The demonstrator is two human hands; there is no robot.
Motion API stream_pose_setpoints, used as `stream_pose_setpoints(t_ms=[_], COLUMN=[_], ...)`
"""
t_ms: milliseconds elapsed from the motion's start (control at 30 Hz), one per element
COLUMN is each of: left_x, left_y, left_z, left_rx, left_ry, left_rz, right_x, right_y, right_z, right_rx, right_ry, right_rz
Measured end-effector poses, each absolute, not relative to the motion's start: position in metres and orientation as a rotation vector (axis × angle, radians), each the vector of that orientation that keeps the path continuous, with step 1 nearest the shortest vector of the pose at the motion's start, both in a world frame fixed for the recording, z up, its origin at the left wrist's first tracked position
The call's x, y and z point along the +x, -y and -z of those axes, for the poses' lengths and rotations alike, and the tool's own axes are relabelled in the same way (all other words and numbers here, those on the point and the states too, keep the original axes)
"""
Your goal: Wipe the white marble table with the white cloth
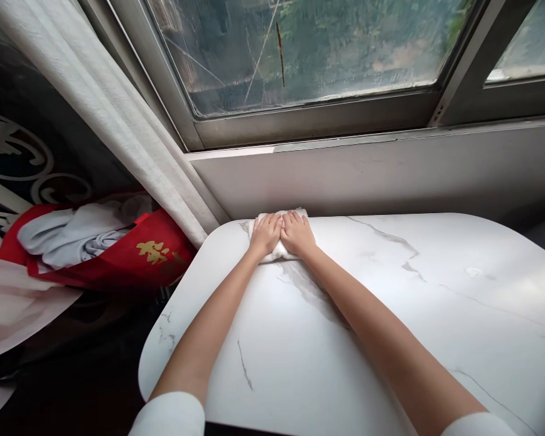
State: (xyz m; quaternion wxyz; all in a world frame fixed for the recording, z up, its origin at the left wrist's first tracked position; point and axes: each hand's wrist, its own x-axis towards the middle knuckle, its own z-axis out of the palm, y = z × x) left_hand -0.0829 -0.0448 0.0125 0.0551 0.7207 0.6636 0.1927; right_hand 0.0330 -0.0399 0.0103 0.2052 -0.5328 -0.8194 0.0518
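Observation:
A folded white cloth (279,249) lies on the white marble-patterned table (272,339), close to its far edge. Both of my arms reach forward to it. My left hand (266,234) rests flat on the cloth's left part, fingers stretched toward the wall. Beside it, my right hand (298,232) lies flat on the right part, its fingers extended too. The two hands touch or nearly touch at the thumbs and cover much of the cloth. Its edges show around and between them.
Behind the table stand a low wall (367,172) and a metal-framed window (318,115). A pale curtain (104,103) hangs at the left. Below it, a red bag (158,251) with gold print holds light-coloured clothes (82,233). The table's corners are rounded.

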Motion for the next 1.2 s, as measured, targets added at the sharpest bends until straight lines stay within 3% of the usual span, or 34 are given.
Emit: stream_pose_setpoints(t_ms=[300, 600, 867, 1033, 1200], left_x=[-0.065, -0.049, -0.020, -0.006, -0.006], left_y=[0.071, 0.206, 0.309, 0.300, 0.228], left_z=[-0.011, -0.007, -0.005, -0.014, -0.015], left_rx=[2.191, 2.331, 2.370, 2.150, 2.090], left_ry=[-1.945, -2.003, -1.779, -1.666, -1.785], left_rz=[-0.587, -0.552, -0.551, -0.445, -0.375], right_x=[0.052, 0.080, 0.132, 0.155, 0.147], right_y=[0.072, 0.188, 0.284, 0.281, 0.214], right_z=[-0.009, -0.007, -0.006, -0.013, -0.018], right_rx=[-1.553, -1.349, -1.129, -1.207, -1.314], right_ry=[2.266, 2.463, 2.591, 2.617, 2.619], right_rz=[-0.060, -0.013, 0.020, -0.098, -0.238])
